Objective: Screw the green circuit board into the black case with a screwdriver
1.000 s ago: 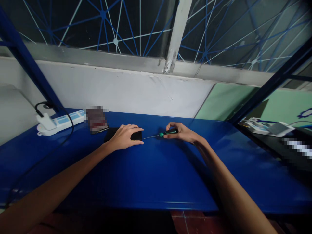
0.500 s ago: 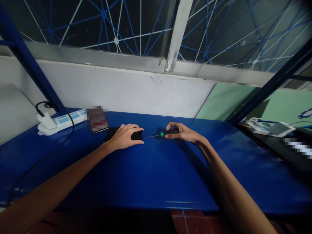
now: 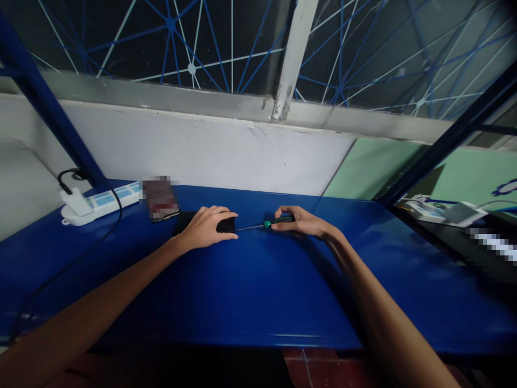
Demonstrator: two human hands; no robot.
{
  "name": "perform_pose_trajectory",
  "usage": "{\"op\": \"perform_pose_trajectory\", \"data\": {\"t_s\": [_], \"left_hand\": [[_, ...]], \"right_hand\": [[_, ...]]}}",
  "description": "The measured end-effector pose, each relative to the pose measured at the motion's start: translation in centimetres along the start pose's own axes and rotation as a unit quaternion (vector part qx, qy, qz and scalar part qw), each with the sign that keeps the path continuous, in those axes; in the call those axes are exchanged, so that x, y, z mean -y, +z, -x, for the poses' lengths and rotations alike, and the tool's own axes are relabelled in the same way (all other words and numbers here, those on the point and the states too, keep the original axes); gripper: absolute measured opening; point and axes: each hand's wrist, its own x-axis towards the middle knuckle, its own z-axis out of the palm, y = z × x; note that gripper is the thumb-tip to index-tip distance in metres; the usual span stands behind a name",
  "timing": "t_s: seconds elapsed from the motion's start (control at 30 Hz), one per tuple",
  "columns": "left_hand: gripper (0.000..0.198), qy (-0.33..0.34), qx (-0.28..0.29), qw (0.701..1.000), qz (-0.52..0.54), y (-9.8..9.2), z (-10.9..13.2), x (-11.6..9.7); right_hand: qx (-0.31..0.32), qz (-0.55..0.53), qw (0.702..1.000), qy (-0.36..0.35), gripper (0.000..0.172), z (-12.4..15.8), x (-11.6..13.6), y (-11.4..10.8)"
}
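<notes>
My left hand (image 3: 208, 226) lies over a flat black box-like object (image 3: 226, 224) on the blue table, its fingers and thumb gripping the object's two long sides near the right end. A screwdriver (image 3: 267, 224) with a black and green handle is pinched between the thumb and fingers of my right hand (image 3: 301, 221). Its thin metal shaft points left, and the tip is close to the black object's right end. Whether the tip touches it I cannot tell. Part of the handle is hidden by my right fingers.
Behind my left hand lies a blurred-out dark item (image 3: 160, 198). A white power strip (image 3: 107, 205) with a plug and black cable (image 3: 115, 223) sits at the left. On the right are a white device (image 3: 458, 213) and a black surface. Blue frame posts rise on both sides of the table (image 3: 250, 296).
The screwdriver handle has turned slightly in my right fingers, showing more green. My left hand stays on the black object.
</notes>
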Motion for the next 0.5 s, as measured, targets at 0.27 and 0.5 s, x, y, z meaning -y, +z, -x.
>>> {"op": "perform_pose_trajectory", "data": {"t_s": [0.27,0.5], "left_hand": [[0.064,0.001,0.000,1.000,0.004,0.16,0.01,0.06],[0.064,0.002,0.000,1.000,0.008,0.15,-0.05,0.10]], "right_hand": [[-0.049,0.054,0.997,0.014,0.060,-0.63,-0.47,0.57],[0.000,-0.035,0.999,-0.002,0.045,-0.04,-0.06,0.30]]}}
